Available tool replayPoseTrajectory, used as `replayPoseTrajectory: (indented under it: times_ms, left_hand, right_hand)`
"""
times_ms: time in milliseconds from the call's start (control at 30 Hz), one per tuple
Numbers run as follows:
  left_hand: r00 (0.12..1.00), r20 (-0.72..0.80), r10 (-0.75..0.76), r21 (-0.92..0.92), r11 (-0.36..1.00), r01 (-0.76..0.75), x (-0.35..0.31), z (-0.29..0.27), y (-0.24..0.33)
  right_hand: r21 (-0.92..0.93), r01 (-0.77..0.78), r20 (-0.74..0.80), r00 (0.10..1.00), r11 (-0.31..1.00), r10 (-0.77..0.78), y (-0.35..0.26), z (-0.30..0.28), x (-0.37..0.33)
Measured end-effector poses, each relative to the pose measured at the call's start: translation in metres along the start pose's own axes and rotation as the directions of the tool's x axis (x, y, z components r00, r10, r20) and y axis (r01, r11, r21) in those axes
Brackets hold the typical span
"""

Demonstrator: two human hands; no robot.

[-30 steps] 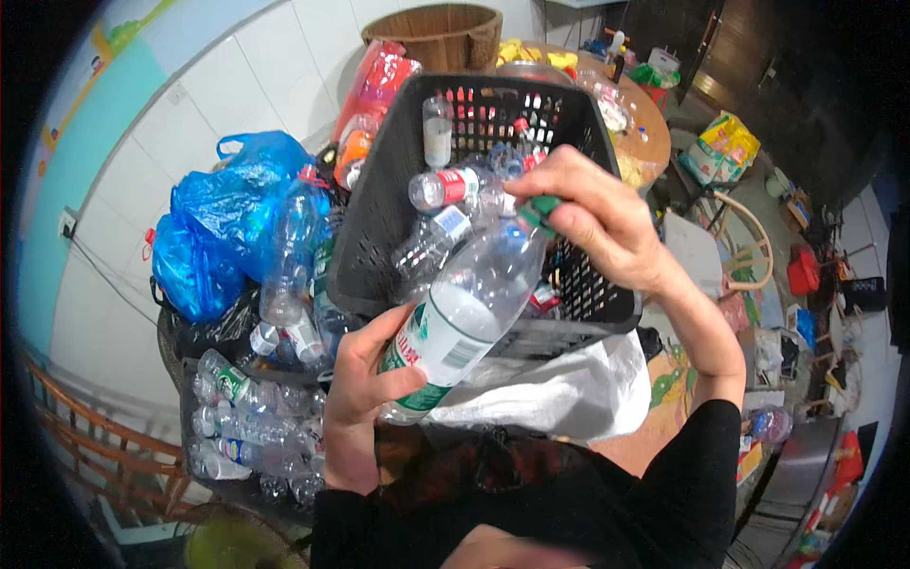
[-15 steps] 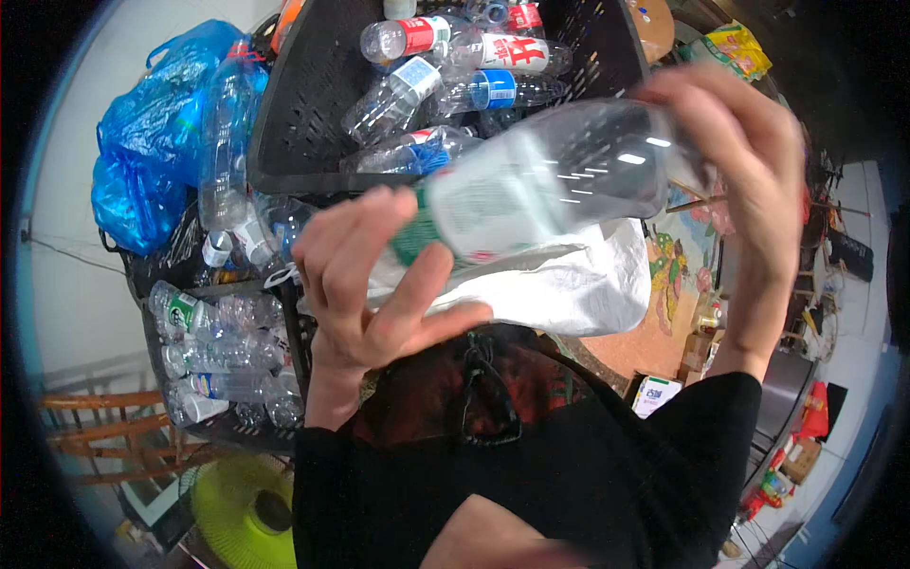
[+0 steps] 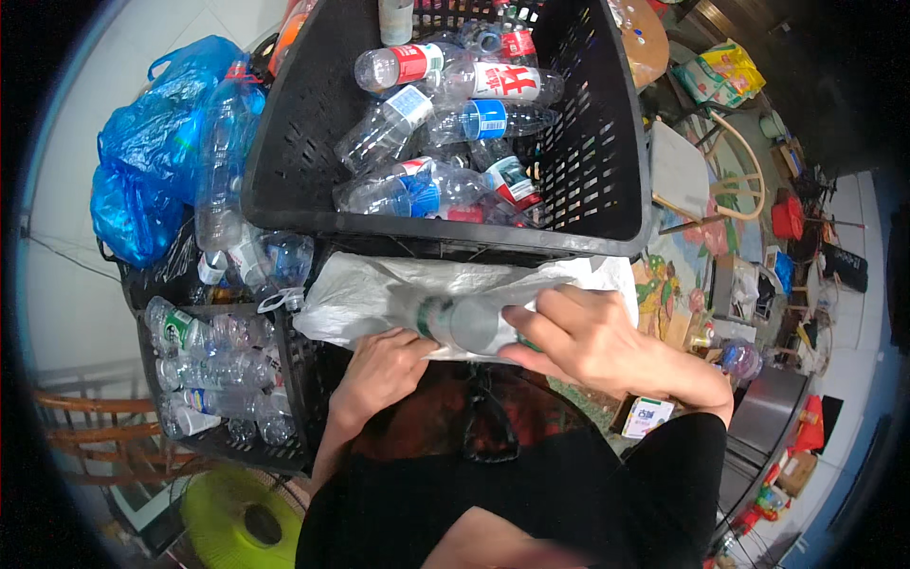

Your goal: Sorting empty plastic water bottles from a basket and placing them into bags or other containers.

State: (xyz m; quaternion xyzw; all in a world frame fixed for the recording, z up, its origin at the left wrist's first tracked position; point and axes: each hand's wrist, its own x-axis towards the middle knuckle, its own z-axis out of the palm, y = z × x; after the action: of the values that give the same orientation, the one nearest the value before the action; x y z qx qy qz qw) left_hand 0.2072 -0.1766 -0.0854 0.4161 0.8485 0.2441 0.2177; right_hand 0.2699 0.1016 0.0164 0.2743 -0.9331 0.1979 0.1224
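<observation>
my right hand [image 3: 573,341] has its thumb and fingers clamped on the right end of a clear plastic bottle with a green-and-white label [image 3: 474,327], which is over a crumpled white plastic sack [image 3: 355,294]. my left hand [image 3: 384,370] is to the left, fingers curled at the sack's near edge; i cannot tell whether they pinch anything. gripped by one end, the smooth bottle could twist loose and drop near me. if the slack sack slides, it could bunch under my knuckles. lifting carelessly could knock the big black perforated plastic crate [image 3: 445,235] on the far side.
</observation>
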Motion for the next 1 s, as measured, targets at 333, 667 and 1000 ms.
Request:
replayPoseTrajectory:
  times_ms: [333, 667, 1000]
  left_hand:
    - [0.999, 0.027, 0.045, -0.219, 0.975, -0.038, -0.004, -0.013, 0.002]
    - [0.735, -0.143, -0.663, 0.084, 0.732, 0.676, -0.013, 0.009, -0.059]
    - [0.66, 0.063, -0.749, 0.289, 0.646, 0.706, -0.039, 0.034, -0.077]
  right_hand:
    - [-0.12, 0.218, 0.595, 0.796, 0.968, -0.106, 0.044, 0.197, -0.113]
    - [0.016, -0.016, 0.374, 0.928, 1.0, 0.008, 0.024, 0.235, -0.103]
    - [0.226, -0.291, 0.744, 0.667, 0.93, 0.028, 0.034, 0.33, -0.118]
